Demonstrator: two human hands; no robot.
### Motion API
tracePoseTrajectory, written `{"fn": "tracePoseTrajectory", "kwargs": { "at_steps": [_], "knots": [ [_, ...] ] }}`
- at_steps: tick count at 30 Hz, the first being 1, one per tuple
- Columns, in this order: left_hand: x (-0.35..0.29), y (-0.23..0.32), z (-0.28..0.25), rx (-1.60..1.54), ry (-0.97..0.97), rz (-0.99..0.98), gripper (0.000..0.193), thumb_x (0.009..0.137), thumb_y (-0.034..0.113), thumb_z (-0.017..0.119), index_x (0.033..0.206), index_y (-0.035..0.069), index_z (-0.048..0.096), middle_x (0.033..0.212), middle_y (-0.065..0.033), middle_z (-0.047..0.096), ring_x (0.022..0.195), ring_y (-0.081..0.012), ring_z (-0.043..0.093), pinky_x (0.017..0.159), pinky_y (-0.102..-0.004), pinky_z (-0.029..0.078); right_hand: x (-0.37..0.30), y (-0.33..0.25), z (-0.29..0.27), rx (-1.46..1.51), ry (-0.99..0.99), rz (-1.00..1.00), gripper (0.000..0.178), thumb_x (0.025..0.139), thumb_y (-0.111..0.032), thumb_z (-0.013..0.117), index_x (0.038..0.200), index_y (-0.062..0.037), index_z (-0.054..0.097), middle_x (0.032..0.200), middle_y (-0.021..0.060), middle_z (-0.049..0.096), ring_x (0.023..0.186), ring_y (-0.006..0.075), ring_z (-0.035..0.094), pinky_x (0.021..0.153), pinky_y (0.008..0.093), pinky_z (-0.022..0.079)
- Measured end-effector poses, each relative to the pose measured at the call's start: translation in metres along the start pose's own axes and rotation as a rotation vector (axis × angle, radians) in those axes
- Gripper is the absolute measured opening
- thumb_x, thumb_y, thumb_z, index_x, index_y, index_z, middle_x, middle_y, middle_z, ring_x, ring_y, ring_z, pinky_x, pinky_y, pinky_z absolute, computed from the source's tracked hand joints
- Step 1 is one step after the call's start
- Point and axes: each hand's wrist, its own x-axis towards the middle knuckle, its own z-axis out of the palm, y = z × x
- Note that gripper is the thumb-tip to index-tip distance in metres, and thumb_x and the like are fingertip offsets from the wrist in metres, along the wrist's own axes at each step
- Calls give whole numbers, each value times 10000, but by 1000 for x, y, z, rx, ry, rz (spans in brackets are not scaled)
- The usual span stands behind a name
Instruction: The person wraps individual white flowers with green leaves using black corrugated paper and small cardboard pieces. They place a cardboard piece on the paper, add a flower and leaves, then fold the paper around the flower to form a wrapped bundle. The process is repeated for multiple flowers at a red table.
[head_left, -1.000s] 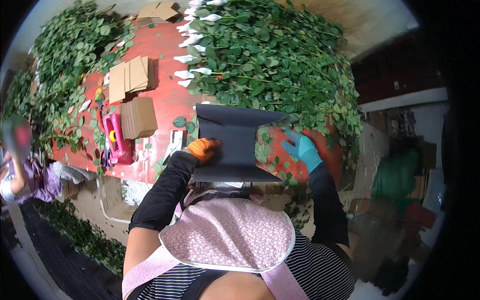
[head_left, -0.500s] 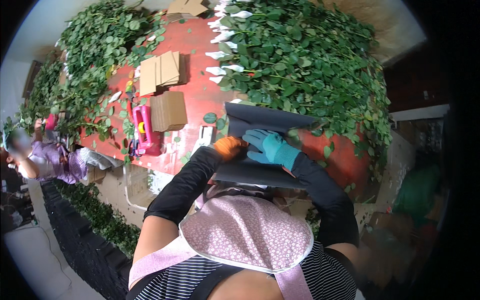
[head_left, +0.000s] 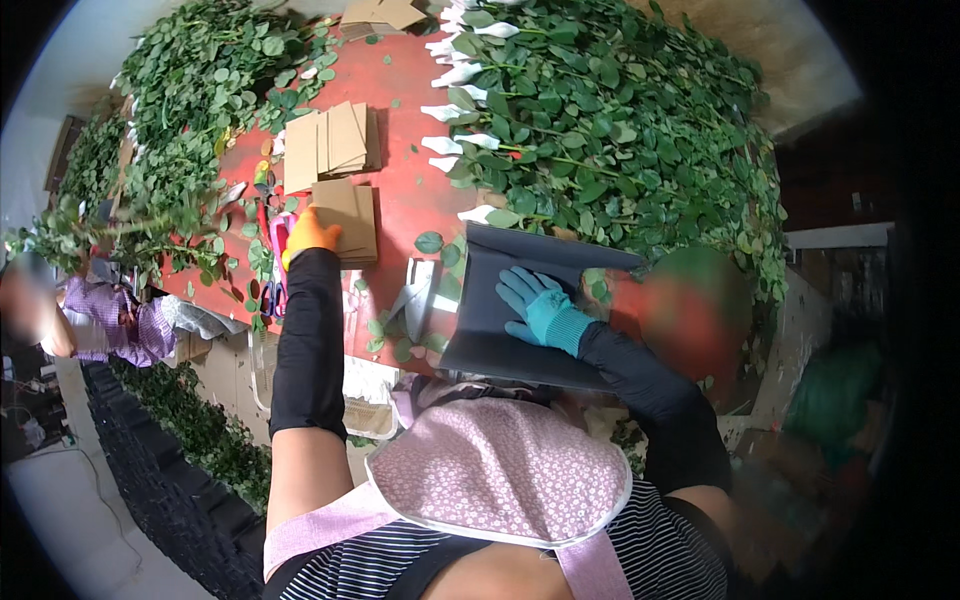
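Note:
My left hand (head_left: 313,236), in an orange glove, reaches to the nearer stack of brown cardboard pieces (head_left: 362,240). Its fingers are closed at the lower edge of the top cardboard piece (head_left: 334,198), which sits askew on the stack. My right hand (head_left: 538,308), in a teal glove, lies flat with fingers spread on a dark, folded sheet (head_left: 480,330). That sheet rests at the table's near edge, its far and near sides raised. Beside my left hand stands a pink tape dispenser (head_left: 281,232), partly hidden by the glove.
Leafy stems with white-wrapped heads (head_left: 455,75) cover the table's far right. More foliage (head_left: 200,90) piles up at the far left. Another cardboard stack (head_left: 325,145) lies beyond my left hand. A person in a purple checked garment (head_left: 125,320) is at the left.
My left hand has left the dark sheet and moved left to the cardboard stack, where the top piece has shifted. My right hand stays on the sheet, which lies more opened out.

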Motion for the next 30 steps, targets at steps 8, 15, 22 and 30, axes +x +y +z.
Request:
{"fn": "tracePoseTrajectory", "kwargs": {
  "at_steps": [8, 15, 22, 30],
  "knots": [
    [-53, -34, -23, -1272, -405, 120, 275, 822, 3, 706, 1067, 56, 594, 1013, -50, 670, 913, -150, 634, 819, -293, 502, -2, 1, 9, -7, 15, 29, 734, 840, -446, 589, 1438, -77, 378, 1535, 157, 282, 1417, 311, 253, 1126, 471, 212],
    [-168, 111, 52, -1269, -1185, 71, 171, 888, 75, 639, 1048, 34, 593, 994, -25, 636, 931, -114, 575, 813, -292, 473, 32, -11, 3, -301, -1034, 86, 601, 852, -374, 525, 1392, -114, 485, 1474, 147, 399, 1375, 365, 314, 1125, 579, 156],
    [-171, 89, 164, -897, -1074, 115, 303, 808, 251, 666, 923, -8, 560, 849, -166, 631, 791, -305, 625, 746, -386, 488, -9, 26, 5, -19, 65, -130, 474, 802, -385, 597, 1142, -56, 633, 1229, 178, 551, 1185, 331, 487, 1051, 456, 357],
    [-181, 76, 194, -699, -918, 145, 163, 822, 49, 658, 974, 20, 607, 863, -58, 646, 813, -153, 606, 721, -326, 482, 0, -20, -54, 77, -45, 52, 634, 825, -439, 622, 1381, -173, 473, 1476, 122, 363, 1119, 331, 534, 884, 495, 464]
  ]
}}
